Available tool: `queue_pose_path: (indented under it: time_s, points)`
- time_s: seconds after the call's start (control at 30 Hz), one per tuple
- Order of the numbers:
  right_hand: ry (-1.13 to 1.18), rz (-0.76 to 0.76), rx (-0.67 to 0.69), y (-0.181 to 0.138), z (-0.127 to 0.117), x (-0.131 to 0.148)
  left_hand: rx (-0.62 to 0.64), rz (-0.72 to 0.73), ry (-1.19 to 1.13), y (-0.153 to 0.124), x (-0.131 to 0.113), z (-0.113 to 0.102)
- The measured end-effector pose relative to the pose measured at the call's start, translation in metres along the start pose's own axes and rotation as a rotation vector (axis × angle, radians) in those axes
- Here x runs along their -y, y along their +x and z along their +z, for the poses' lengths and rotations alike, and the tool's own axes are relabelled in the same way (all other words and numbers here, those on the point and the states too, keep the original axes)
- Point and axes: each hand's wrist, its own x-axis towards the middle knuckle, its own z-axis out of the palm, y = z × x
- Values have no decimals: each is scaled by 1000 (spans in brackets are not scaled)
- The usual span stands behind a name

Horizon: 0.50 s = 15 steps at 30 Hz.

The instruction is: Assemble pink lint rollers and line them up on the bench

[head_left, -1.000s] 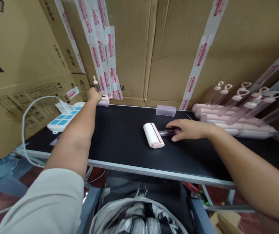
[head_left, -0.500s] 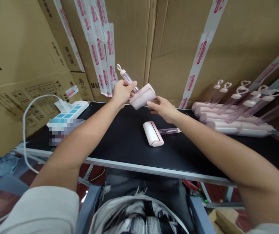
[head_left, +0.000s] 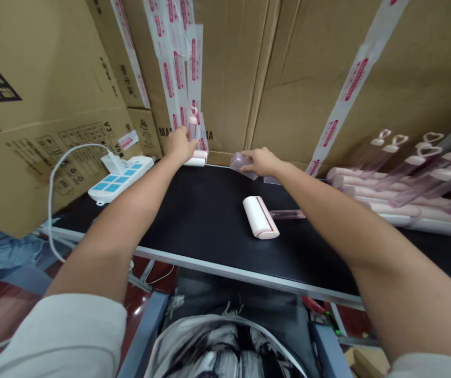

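My left hand is closed round a pink lint roller standing with its head on the black table at the far edge, handle pointing up against the cardboard boxes. My right hand grips a clear pinkish plastic cover just above the table's back edge. Another pink lint roller lies flat in the middle of the table, its clear handle pointing right, touched by neither hand.
Cardboard boxes with hanging tape strips wall off the back. A white power strip with a cable lies at the left. Several pink rollers are piled at the right. The table's metal front edge runs near my lap.
Half a second ago both hands held a roller in the air. Now the left hand has set it down at the back edge, and the right hand has come away with the clear cover.
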Motion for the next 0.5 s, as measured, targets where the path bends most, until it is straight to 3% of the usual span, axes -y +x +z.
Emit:
queue_pose_path:
  time_s: [0.1, 0.23, 0.33, 0.43, 0.5]
  points:
    - [-148, 2, 105, 11, 15, 11, 52, -33, 90, -1, 17, 6]
    - [-165, -19, 101, 14, 28, 18, 105, -135, 134, 8, 32, 11]
    - [-174, -24, 70, 9, 24, 17, 137, -129, 170, 17, 33, 12]
    - [-130, -41, 19, -5, 11, 10, 303, -67, 231, 17, 24, 7]
    - [-57, -72, -6, -20, -2, 4, 477, 69, 250, 10, 12, -3]
